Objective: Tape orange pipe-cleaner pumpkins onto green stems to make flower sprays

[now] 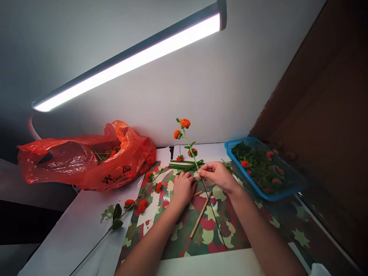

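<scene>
My right hand pinches the green stem of an artificial flower spray between thumb and fingertips. The spray leans upright and carries small orange pumpkin-like heads with green leaves; its thin dark wire runs down below the hand. Just left of the stem, my left hand rests low with its fingers curled inward. Whatever those fingers hold is hidden. Behind both hands lies a bunch of fuzzy green pipe cleaners. Two brown sticks lie on the patterned mat under my hands.
A red plastic bag with orange heads inside stands at the left. Another flower spray lies across the mat's left edge. On the right, a blue basket holds greenery and orange heads. A lit tube lamp hangs above.
</scene>
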The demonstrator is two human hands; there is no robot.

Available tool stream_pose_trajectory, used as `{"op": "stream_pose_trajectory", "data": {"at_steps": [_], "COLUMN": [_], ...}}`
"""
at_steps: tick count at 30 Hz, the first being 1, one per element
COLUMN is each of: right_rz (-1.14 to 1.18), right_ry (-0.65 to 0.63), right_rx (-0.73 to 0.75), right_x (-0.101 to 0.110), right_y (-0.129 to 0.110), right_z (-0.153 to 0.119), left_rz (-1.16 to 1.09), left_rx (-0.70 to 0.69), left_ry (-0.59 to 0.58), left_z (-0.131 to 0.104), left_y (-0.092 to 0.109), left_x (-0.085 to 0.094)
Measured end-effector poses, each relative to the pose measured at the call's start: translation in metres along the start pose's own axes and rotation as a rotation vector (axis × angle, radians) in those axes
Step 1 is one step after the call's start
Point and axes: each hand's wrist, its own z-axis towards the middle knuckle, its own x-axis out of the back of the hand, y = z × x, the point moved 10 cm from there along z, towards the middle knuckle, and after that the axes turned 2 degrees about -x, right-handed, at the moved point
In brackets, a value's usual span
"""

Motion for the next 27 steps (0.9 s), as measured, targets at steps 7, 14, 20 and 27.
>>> {"op": "stream_pose_trajectory", "data": {"at_steps": [7, 14, 20, 27], "right_rz": [-0.009, 0.035, 0.009, 0.058], "right_ry": [0.078, 0.125, 0.138, 0.230], "right_rx": [-0.046, 0.010, 0.004, 0.042], "right_x": [0.010, 0.011, 0.001, 0.006], "right_y": [0.006, 0.006, 0.005, 0.003], "right_z": [0.001, 0.003, 0.001, 0.000], "left_rz": [-0.162, -0.732, -0.739, -0.681], "left_rx": [0.090, 0.222, 0.159, 0.123], "left_ry": [0.158, 0.179, 0.279, 0.226], "left_z": [0.005, -0.005, -0.012, -0.018], "left_y": [-0.003, 0.009, 0.022, 0.036], "left_x": [0.023, 0.016, 0.023, 0.022]}}
